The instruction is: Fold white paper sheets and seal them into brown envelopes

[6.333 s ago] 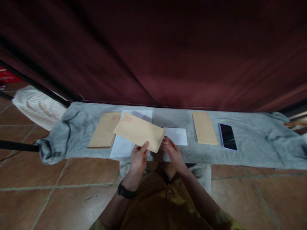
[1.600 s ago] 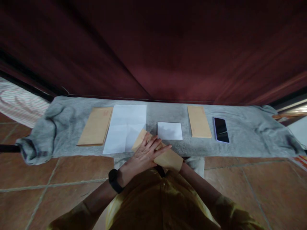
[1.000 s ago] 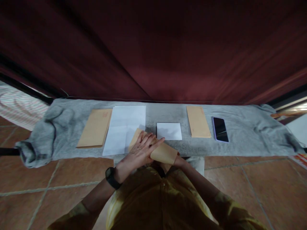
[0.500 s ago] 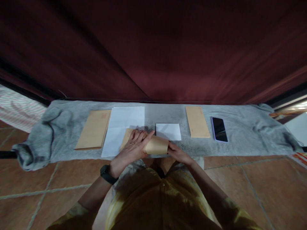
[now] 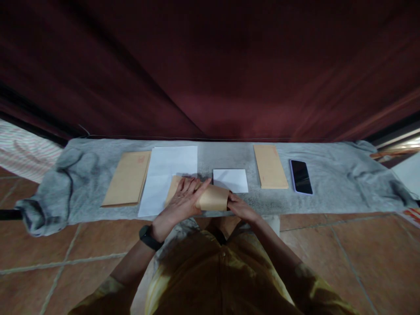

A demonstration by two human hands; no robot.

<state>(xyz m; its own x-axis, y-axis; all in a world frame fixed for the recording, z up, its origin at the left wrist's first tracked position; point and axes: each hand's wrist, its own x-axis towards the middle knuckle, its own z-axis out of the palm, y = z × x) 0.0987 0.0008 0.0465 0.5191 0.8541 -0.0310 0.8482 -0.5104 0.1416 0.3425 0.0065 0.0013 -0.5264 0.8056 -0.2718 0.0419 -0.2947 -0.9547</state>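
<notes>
A brown paper envelope (image 5: 214, 199) lies near the table's front edge, its right end bulging into an open mouth. My left hand (image 5: 185, 197) rests across its left part and holds it, thumb stretched to the right. The fingertips of my right hand (image 5: 242, 207) reach into the envelope's mouth, so what they do inside is hidden. Just behind the envelope sits a small white paper (image 5: 230, 180). White sheets (image 5: 172, 159) lie partly under the envelope's left end and my left hand.
A stack of brown envelopes (image 5: 126, 177) is at the left, and another envelope stack (image 5: 271, 167) at the right. Beside the latter lies a phone (image 5: 301, 177). Grey cloth (image 5: 341, 179) covers the narrow table, with a dark red curtain (image 5: 229, 87) hanging behind.
The envelope's open right end and my right hand have shifted very slightly left. My left hand stays in place on the envelope.
</notes>
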